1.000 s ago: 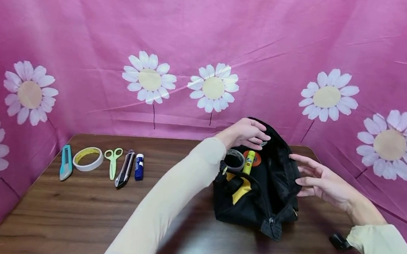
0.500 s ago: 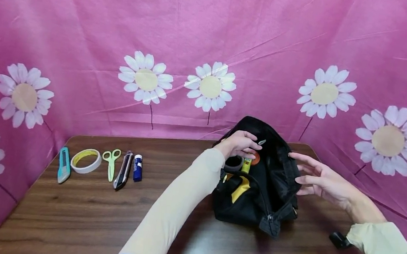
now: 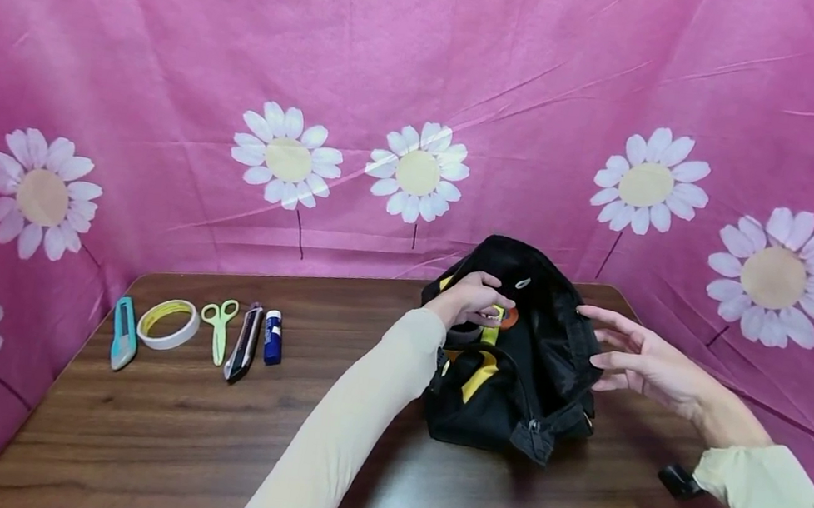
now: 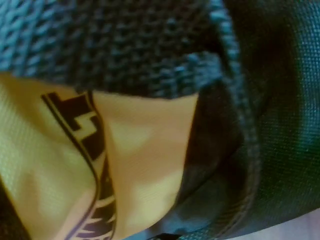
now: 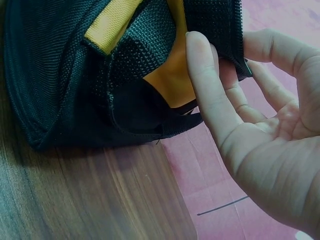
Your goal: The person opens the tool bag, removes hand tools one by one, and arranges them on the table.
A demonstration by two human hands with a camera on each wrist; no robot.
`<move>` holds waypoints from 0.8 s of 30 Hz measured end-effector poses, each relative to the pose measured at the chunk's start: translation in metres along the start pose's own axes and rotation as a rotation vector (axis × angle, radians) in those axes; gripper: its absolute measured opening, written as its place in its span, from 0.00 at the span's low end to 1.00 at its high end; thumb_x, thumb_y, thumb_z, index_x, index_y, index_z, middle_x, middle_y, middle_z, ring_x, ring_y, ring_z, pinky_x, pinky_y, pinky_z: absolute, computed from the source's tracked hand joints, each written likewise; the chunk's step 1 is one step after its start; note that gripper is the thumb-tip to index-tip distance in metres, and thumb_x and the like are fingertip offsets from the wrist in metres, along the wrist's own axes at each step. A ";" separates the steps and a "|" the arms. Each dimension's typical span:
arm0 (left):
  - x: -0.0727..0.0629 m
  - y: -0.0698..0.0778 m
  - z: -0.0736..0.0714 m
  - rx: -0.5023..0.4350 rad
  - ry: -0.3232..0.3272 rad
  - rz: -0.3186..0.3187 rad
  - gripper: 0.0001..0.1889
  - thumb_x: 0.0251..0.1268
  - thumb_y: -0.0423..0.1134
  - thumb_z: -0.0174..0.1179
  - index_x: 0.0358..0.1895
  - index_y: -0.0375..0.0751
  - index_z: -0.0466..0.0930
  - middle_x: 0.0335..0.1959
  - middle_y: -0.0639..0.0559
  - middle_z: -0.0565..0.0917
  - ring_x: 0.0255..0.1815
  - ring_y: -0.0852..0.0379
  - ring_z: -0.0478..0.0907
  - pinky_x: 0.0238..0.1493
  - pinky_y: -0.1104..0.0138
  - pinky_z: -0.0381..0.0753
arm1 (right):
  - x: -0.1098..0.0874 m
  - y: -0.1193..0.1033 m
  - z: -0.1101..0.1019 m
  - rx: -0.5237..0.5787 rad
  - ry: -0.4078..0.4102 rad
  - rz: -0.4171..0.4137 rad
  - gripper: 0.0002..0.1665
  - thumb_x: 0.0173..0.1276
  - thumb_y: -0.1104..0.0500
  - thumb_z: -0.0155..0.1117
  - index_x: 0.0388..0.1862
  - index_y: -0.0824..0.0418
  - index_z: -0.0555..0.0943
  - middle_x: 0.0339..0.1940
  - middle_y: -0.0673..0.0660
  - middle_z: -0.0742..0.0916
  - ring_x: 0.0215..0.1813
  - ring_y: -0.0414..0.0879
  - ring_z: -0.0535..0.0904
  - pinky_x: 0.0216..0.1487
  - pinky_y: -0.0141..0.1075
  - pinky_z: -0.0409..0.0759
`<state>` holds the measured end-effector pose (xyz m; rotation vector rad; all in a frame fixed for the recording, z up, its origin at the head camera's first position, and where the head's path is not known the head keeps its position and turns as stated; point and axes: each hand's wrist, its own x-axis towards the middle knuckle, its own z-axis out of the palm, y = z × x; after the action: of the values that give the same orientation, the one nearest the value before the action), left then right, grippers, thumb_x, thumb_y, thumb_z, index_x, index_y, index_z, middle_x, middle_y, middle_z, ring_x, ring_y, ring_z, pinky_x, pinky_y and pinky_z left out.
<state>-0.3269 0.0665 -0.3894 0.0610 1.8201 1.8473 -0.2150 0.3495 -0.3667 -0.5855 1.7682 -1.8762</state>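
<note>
On the right half of the wooden table [image 3: 205, 440], the black bag [image 3: 456, 420] stands with its mouth open. Change noted: the left hand [image 3: 476, 297] now sits lower in that mouth than a second ago, and its fingers cover the upper part of the yellow tube [image 3: 490, 333] and much of the dark roll [image 3: 463, 334]; the orange disc [image 3: 509, 318] shows just beyond. Judgement: work has passed from reaching over the contents to handling them, the yellow tube being nearest. Left grip: cannot be determined, since the fingertips are hidden and the left wrist view shows only bag fabric. Right grip: the right hand [image 3: 640, 356] pinches the bag's zipped rim between thumb and fingers, unchanged, which appears to keep the mouth wide. At the table's left, the teal cutter [image 3: 125, 335], white tape roll [image 3: 174, 338], green scissors [image 3: 219, 337], dark cutter [image 3: 243, 344] and blue glue stick [image 3: 272, 339] lie undisturbed in a row
</note>
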 end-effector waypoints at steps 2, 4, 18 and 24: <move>0.000 -0.002 0.000 0.009 0.009 -0.002 0.29 0.64 0.27 0.68 0.67 0.34 0.67 0.50 0.41 0.79 0.58 0.35 0.79 0.58 0.49 0.82 | -0.001 0.000 0.000 -0.006 -0.003 0.001 0.40 0.77 0.76 0.44 0.83 0.54 0.53 0.62 0.55 0.73 0.48 0.44 0.82 0.49 0.55 0.85; 0.001 -0.004 0.000 0.019 0.014 -0.003 0.29 0.65 0.29 0.67 0.67 0.35 0.68 0.50 0.43 0.79 0.56 0.37 0.79 0.57 0.49 0.82 | -0.001 0.001 0.000 0.001 -0.011 -0.005 0.40 0.77 0.77 0.44 0.83 0.55 0.52 0.62 0.55 0.75 0.49 0.45 0.83 0.49 0.55 0.85; 0.008 -0.015 0.001 0.121 0.023 -0.004 0.24 0.71 0.33 0.63 0.68 0.35 0.72 0.53 0.45 0.81 0.55 0.41 0.80 0.53 0.50 0.84 | -0.002 0.002 0.000 0.014 -0.017 -0.012 0.40 0.77 0.77 0.44 0.83 0.56 0.51 0.62 0.55 0.74 0.49 0.45 0.82 0.49 0.55 0.85; 0.011 -0.020 0.007 0.194 0.061 0.018 0.24 0.72 0.31 0.61 0.69 0.33 0.71 0.34 0.52 0.76 0.28 0.56 0.71 0.51 0.52 0.85 | -0.002 0.002 0.000 -0.001 0.004 0.000 0.41 0.77 0.77 0.45 0.83 0.56 0.50 0.61 0.55 0.72 0.47 0.43 0.81 0.49 0.56 0.85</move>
<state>-0.3267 0.0764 -0.4111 0.0935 2.0429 1.6957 -0.2136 0.3503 -0.3690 -0.5821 1.7717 -1.8778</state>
